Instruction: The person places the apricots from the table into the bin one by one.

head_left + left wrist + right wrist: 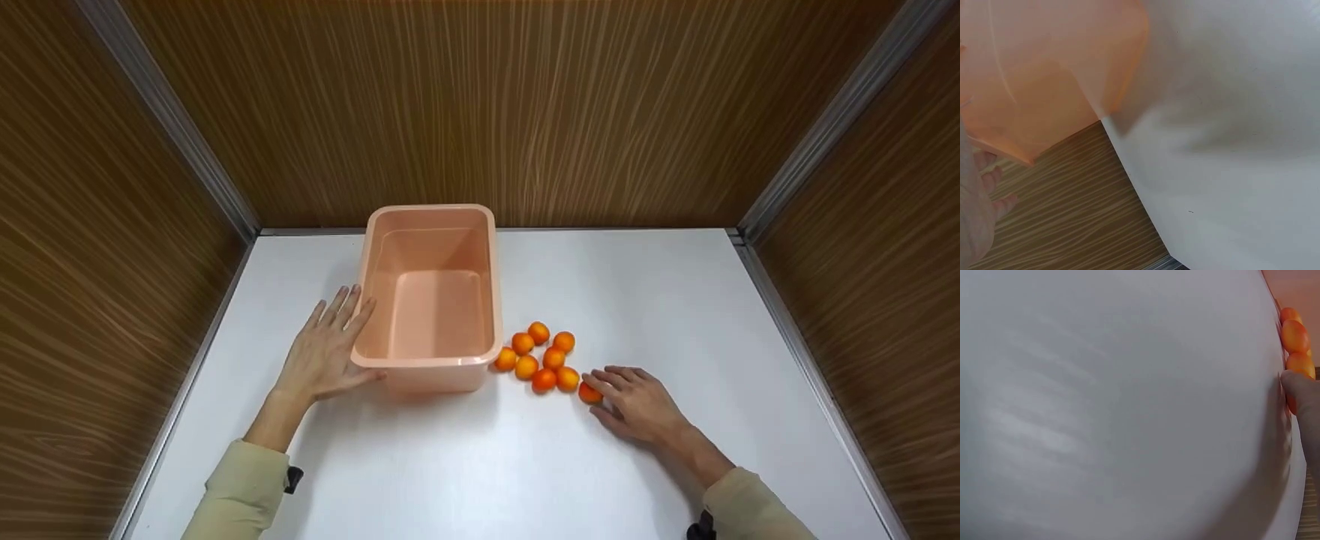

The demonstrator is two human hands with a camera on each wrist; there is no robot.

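Small orange fruit (pixel 589 392) lies at the 4 o'clock end of the fruit cluster (pixel 541 356) on the worktop (pixel 675 315), pinched by the right hand (pixel 637 405). The left hand (pixel 324 352) rests flat-fingered against the pink tub (pixel 431 292), likely steadying it.

Left wrist: tub wall (pixel 1039 67) at 11 o'clock, fingers (pixel 985 185) straight.

Right wrist: a fingertip (pixel 1303 391) touches fruit at 3 o'clock.

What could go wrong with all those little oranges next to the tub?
The oranges lie loose and close together on the smooth table, so when the right hand takes the nearest one, it may bump the others and send them rolling. The left hand only rests flat against the tub; a knock could slide the light tub. An orange dropped from high up might bounce out.
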